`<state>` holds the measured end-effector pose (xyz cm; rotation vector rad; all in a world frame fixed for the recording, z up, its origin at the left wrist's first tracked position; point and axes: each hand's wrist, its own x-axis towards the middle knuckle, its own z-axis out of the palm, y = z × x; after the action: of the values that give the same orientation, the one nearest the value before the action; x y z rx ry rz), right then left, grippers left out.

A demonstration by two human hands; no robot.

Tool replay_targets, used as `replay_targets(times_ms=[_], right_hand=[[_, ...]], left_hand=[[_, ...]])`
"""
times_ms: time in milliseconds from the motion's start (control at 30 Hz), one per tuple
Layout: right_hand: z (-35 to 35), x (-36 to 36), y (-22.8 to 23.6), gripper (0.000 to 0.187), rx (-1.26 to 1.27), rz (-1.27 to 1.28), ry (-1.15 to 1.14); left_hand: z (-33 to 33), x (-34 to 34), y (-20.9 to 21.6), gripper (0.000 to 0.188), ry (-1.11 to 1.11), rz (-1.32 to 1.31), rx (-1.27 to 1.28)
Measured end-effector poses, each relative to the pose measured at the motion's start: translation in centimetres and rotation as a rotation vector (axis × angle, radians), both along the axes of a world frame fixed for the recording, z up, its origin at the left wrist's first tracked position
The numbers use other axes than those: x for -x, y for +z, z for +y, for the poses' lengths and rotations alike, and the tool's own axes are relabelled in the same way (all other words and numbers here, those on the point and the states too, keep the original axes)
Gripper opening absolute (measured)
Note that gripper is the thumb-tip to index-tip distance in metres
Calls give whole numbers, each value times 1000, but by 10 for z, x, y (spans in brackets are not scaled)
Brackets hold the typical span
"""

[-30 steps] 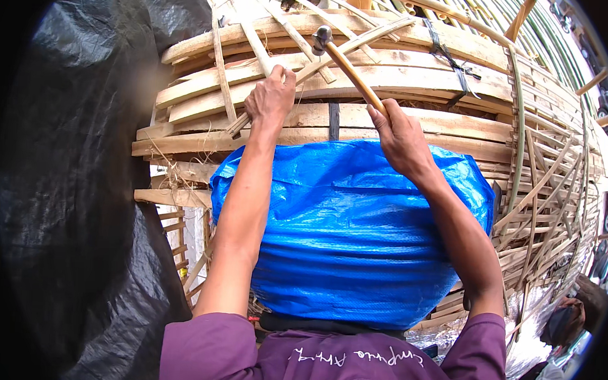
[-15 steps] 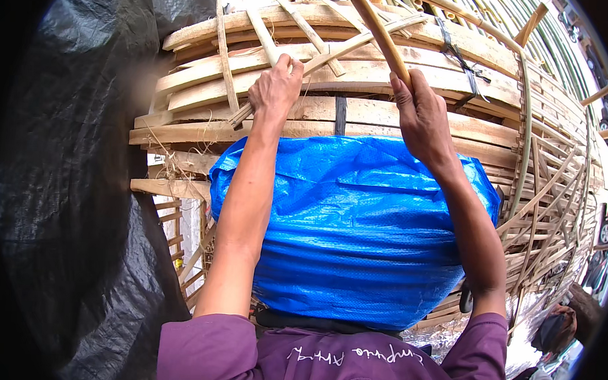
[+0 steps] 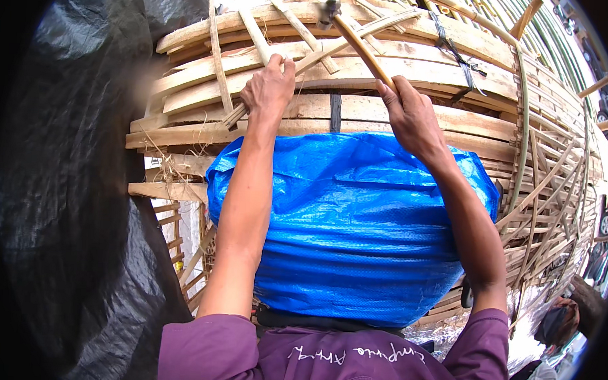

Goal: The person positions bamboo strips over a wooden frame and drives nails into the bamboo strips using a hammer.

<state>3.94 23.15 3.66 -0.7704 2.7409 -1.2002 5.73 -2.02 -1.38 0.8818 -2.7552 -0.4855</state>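
My right hand [image 3: 412,120] is wrapped round the wooden handle of a hammer [image 3: 366,50]. The dark hammer head [image 3: 329,12] is over the slats at the far middle. To the left, my left hand [image 3: 268,93] is closed over bamboo strips [image 3: 315,55] where a pale strip meets a diagonal one running far right. The fingers hide the crossing itself, and any nail there cannot be made out. Beneath both hands lie pale wooden slats [image 3: 387,112] in bowed-looking rows, and a few more thin strips cross them.
A blue tarp [image 3: 356,225] covers the space between my arms and my purple shirt. Black plastic sheeting [image 3: 70,182] hangs on the left. At the right stand a lattice of thin strips [image 3: 552,178] and green bamboo poles [image 3: 504,9]. Black ties [image 3: 459,58] bind some slats.
The hammer has swung down, bringing its head into view over the slats. My right hand has shifted slightly left. My left hand stays on the bamboo strips.
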Motion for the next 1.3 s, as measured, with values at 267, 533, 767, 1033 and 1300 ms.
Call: replay_targets(times_ms=[267, 533, 767, 1033, 1300], right_hand=[[10, 3, -2, 34, 5, -83, -61], [4, -7, 0, 35, 47, -90, -27], [-5, -10, -7, 32, 65, -62, 33], [-15, -12, -8, 27, 38, 3, 37], [-17, -16, -6, 23, 10, 32, 34]], left_hand=[[11, -5, 10, 52, -162, 393, 364], [7, 33, -17, 27, -291, 579, -166], [10, 38, -21, 18, -243, 645, -138], [7, 37, -23, 15, -226, 617, -132], [8, 36, -22, 15, -240, 641, -95]])
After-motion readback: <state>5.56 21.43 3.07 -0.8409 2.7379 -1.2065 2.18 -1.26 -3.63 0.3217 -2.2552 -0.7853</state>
